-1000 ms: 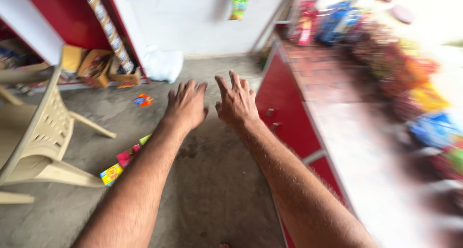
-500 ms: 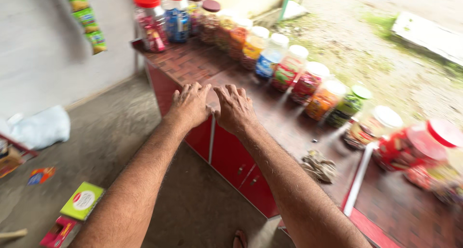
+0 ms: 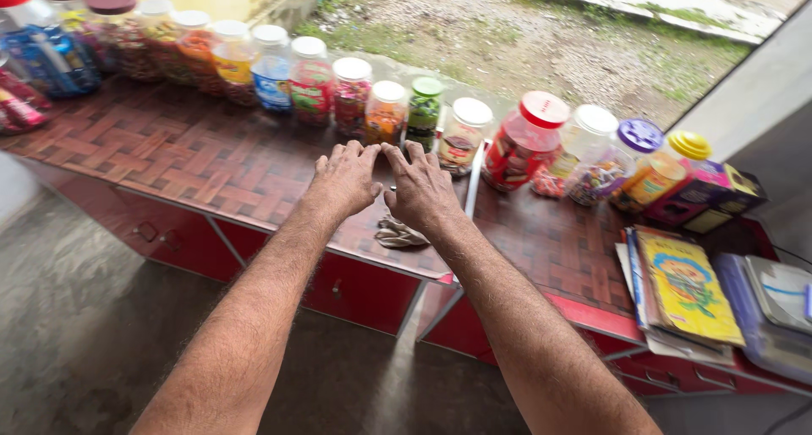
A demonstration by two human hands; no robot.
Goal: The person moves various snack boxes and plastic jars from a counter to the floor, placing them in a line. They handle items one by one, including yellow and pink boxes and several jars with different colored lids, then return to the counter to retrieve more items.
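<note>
Crumpled grey rag lies on the brown woven-pattern counter, just under and a little toward the person from the right hand, partly hidden by the wrist. Both hands hover palm-down, side by side, fingers loosely spread and holding nothing; the left hand almost touches the right at the thumbs. Beyond the fingertips stands a row of lidded sweet jars. Farther right lies a yellow booklet.

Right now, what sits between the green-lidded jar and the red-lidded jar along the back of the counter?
In the head view, one white-lidded jar stands between the green-lidded jar and the red-lidded jar. Both hands hover just in front of that row.
</note>
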